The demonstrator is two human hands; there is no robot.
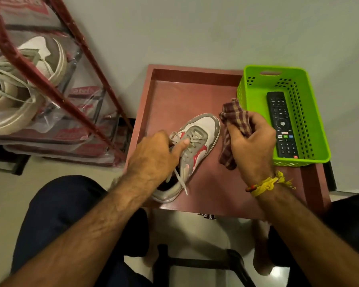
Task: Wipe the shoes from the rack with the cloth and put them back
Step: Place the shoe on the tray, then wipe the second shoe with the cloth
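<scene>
A grey and white sneaker [197, 141] with red marks lies on a small reddish-brown table [174, 96], toe pointing away from me. My left hand [153, 156] grips it at the opening, thumb pressed on the laces. Just right of the shoe, my right hand [251, 143] holds a bunched maroon and beige checked cloth [233, 119], apart from the shoe's toe. At the left stands a red-framed shoe rack [75, 59] with a clear plastic cover. A beige and white shoe [19, 90] sits on its shelf.
A green plastic basket [311, 112] stands on the table's right side and holds a black remote control [281, 125]. A plain wall is behind the table. My knees flank the table's near edge, with a dark stool frame [195, 264] below.
</scene>
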